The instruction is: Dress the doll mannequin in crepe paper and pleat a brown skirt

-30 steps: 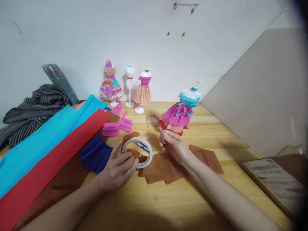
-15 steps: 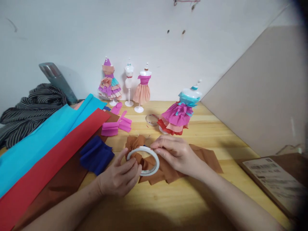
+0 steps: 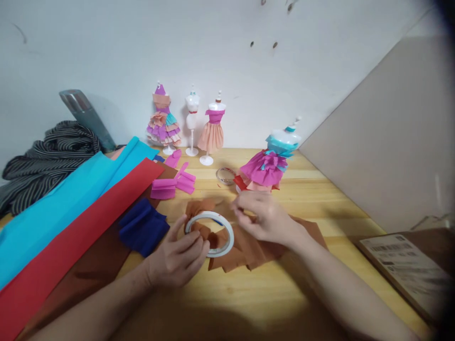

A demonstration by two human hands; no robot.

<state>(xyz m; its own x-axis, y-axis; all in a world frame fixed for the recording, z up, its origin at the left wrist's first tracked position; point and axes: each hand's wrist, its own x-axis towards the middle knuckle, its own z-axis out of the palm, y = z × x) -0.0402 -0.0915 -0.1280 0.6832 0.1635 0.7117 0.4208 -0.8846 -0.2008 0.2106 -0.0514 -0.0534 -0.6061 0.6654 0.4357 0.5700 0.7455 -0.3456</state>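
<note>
My left hand (image 3: 177, 260) is closed on the near left side of a white roll of tape (image 3: 229, 237), which is held tilted above the table. To the right of the roll is my right hand (image 3: 266, 215), its fingers curled together and apart from the ring. Whatever those fingertips pinch, if anything, is too small to make out. Beneath the roll and both hands lies gathered brown crepe paper (image 3: 236, 258), partly visible through the ring. A crumpled dark blue piece of crepe paper (image 3: 142, 229) lies left of my left hand.
Small mannequins in paper dresses (image 3: 211, 135) stand along the wall; a bigger-looking one (image 3: 266, 168) is behind my right hand. Another tape ring (image 3: 225, 175) and pink scraps (image 3: 163, 188) lie mid-table. Red paper (image 3: 81, 237) and turquoise paper (image 3: 71, 199) cover the left; a labelled parcel (image 3: 394, 265) is right.
My right hand has moved slightly up and right, away from the tape roll's rim. The left hand still grips the roll, which has barely shifted.
</note>
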